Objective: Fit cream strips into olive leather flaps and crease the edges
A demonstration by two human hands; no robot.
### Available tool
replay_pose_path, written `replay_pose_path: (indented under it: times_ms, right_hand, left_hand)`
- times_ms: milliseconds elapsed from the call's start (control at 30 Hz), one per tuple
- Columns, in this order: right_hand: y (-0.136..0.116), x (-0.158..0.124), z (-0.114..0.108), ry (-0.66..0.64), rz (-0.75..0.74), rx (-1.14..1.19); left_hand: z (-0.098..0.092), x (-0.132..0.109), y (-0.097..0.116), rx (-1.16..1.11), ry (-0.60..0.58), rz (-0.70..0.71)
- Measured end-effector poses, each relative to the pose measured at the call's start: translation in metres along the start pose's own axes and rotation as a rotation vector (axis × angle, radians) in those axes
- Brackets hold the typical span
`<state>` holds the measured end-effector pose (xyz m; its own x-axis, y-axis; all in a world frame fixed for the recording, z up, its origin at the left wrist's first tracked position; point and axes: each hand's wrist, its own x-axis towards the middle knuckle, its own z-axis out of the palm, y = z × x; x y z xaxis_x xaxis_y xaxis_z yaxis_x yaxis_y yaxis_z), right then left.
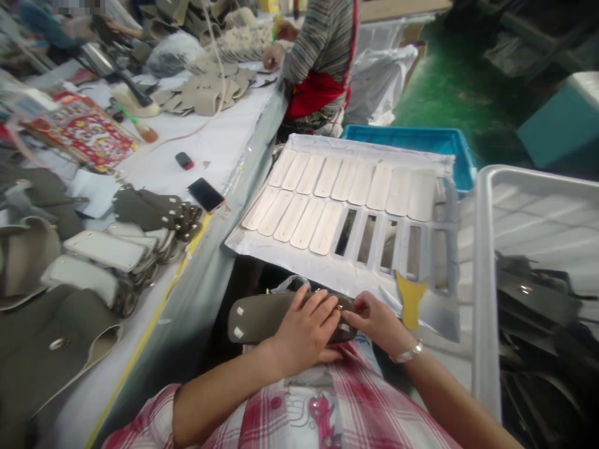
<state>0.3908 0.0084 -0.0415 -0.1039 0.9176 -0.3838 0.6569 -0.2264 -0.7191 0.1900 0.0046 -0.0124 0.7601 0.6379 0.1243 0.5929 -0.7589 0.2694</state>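
A long, round-cornered olive-grey panel of leather-like material, marked with small white patches near its ends, lies crosswise over the person's lap, just on the near side of a white slotted tray filled partly with pale oblong pieces. The left hand lies across its middle, the fingers slightly apart and bent over the upper face, the thumb down by the near edge, so the panel is clasped between them. At the right end, the right hand brings thumb and forefinger close together at a small gold-coloured metal fitting; I cannot tell whether they pinch the fitting itself or the edge beside it, and the other fingers curl inward. The panel is probably light enough for one hand, and since its free left end stays level without visible sagging, it is likely fairly stiff, with perhaps a little give under pressure. The smooth face should offer decent friction, though it may scuff or take nail marks; the fitting looks the fiddliest part, small, hard and likely slick. A broad hold over the middle, thumb against the near edge, seems the steadiest, leaving fingertips free for the fitting and keeping pressure off the white patches.
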Motion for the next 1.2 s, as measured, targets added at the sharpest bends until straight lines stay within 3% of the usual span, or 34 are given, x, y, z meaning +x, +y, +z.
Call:
replay_pose_path:
  times_ms: [67, 167, 233, 300, 400, 533, 667, 1200]
  right_hand:
    - [0.007, 0.001, 0.002, -0.034, -0.015, 0.009]
    - [0.013, 0.006, 0.003, -0.029, -0.002, -0.008]
    - [0.003, 0.006, 0.004, 0.099, -0.130, -0.137]
    - [-0.023, 0.002, 0.011, 0.210, -0.356, -0.299]
    - [-0.078, -0.002, 0.041, 0.173, -0.713, -0.462]
    - [-0.130, 0.013, 0.097, 0.014, -0.924, -0.576]
    - [-0.140, 0.032, 0.126, -0.057, -0.924, -0.634]
    - [-0.148, 0.035, 0.126, -0.129, -0.839, -0.652]
  left_hand:
    - [-0.010, -0.009, -0.002, -0.017, 0.039, 0.001]
    - [-0.030, -0.042, -0.014, -0.090, 0.248, -0.131]
    - [-0.042, -0.077, -0.026, -0.165, 0.452, -0.426]
    - [-0.048, -0.115, -0.039, -0.275, 0.591, -0.791]
    - [-0.047, -0.158, -0.059, -0.586, 0.532, -1.096]
    - [-0.042, -0.173, -0.075, -0.907, 0.380, -1.106]
    - [-0.043, -0.169, -0.079, -0.929, 0.364, -1.122]
    - [-0.041, -0.163, -0.094, -1.010, 0.337, -1.097]
